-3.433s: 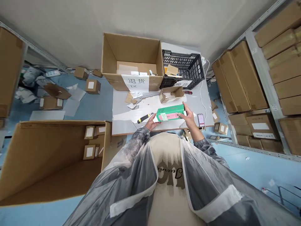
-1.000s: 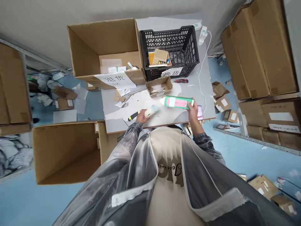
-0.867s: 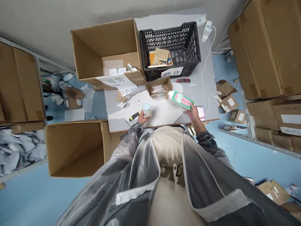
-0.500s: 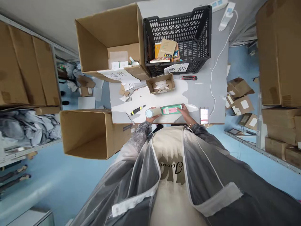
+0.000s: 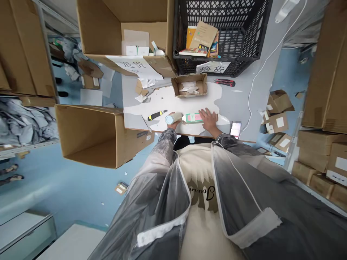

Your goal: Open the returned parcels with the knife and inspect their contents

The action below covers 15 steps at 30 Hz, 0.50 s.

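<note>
My left hand (image 5: 175,125) is closed around a pale cylindrical container (image 5: 176,116) with a light blue round end, lying on its side at the table's near edge. Just right of it, a flat green box (image 5: 193,118) with a pink and pale green front lies on the table. My right hand (image 5: 209,120) rests over the box's right end with its fingers stretched out and apart. Left of the container is a yellow-and-black utility knife (image 5: 156,115). A small open cardboard box (image 5: 175,87) holding torn white paper stands beyond.
Behind stand a large open carton (image 5: 100,32) and a black plastic crate (image 5: 245,47) with books. A red-and-black utility knife (image 5: 224,82) lies before the crate. At right are a phone (image 5: 235,129) and a white cable (image 5: 252,81). Another open carton (image 5: 119,139) is left of the table.
My right hand has gone from gripping the green box's right end to lying spread over it. My left hand still holds the container. The camera view has shifted.
</note>
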{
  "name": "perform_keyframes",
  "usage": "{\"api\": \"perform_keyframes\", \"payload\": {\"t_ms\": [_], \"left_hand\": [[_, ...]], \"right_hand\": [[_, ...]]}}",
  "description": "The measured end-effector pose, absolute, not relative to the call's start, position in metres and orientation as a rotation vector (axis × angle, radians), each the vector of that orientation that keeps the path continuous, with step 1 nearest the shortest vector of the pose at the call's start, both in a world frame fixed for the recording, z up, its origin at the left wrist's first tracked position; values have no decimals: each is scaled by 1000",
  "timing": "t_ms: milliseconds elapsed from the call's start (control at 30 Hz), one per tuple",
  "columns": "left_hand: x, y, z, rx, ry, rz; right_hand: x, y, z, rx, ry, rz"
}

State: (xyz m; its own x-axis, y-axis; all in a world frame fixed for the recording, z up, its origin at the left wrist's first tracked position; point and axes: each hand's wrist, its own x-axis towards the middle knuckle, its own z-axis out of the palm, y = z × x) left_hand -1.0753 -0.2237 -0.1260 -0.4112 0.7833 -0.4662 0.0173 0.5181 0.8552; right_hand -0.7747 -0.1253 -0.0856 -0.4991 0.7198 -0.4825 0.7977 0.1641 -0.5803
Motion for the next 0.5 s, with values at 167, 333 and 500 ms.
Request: {"api": "perform_keyframes", "payload": {"t_ms": [167,333,500], "left_hand": [[-1084,-228,-139,680,1776,961],[-1084,-235,-155,747,1720,898],[-1089,-240,-170,781,1663,873]], "right_hand": [[-776,-124,-92,1889,1974,-1144],[-757,-127,-82,2226,1736,-1464],[-748,-141,-59,2413,1343,-2122]]}}
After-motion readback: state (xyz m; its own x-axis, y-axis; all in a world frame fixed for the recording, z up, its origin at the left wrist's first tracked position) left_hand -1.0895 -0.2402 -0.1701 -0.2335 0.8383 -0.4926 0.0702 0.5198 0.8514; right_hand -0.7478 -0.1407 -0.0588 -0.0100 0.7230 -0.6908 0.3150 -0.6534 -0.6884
